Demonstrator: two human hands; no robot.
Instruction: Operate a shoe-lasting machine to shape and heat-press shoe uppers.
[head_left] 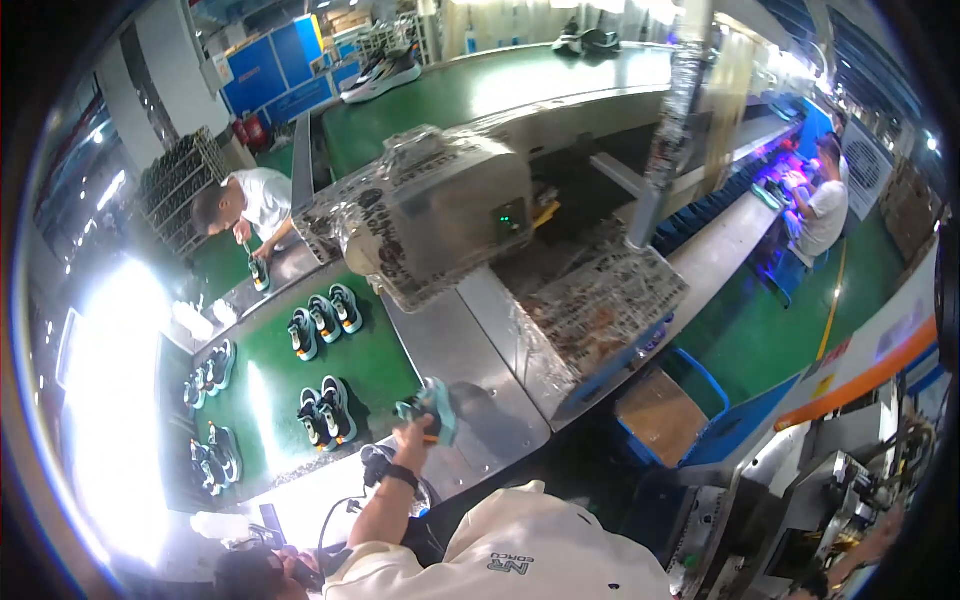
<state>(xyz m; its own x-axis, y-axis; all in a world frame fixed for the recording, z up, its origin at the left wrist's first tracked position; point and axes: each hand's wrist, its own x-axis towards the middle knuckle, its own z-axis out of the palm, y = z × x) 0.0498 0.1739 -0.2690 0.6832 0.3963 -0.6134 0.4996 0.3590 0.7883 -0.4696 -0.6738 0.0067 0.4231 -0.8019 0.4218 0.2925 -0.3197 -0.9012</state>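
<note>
My left hand (411, 446), with a black band on its wrist, reaches forward from my white shirt. It grips a sneaker (438, 410), dark with a pale teal sole and orange bits, above the edge of the metal bench top. Just left of it on the green belt (385, 375) stands a group of similar sneakers (328, 411), with another group (326, 320) farther away. More such shoes line the belt's left side, sneakers (216, 458) near and sneakers (210, 372) far. I cannot see my right hand.
A plastic-wrapped machine (440, 215) stands ahead, beside a wrapped box (600, 310) and an upright pole (672, 130). Co-workers sit at far left (262, 205) and far right (826, 210). A chair (665, 410) stands right. A forearm (870, 548) and partly hidden person (250, 572) show below.
</note>
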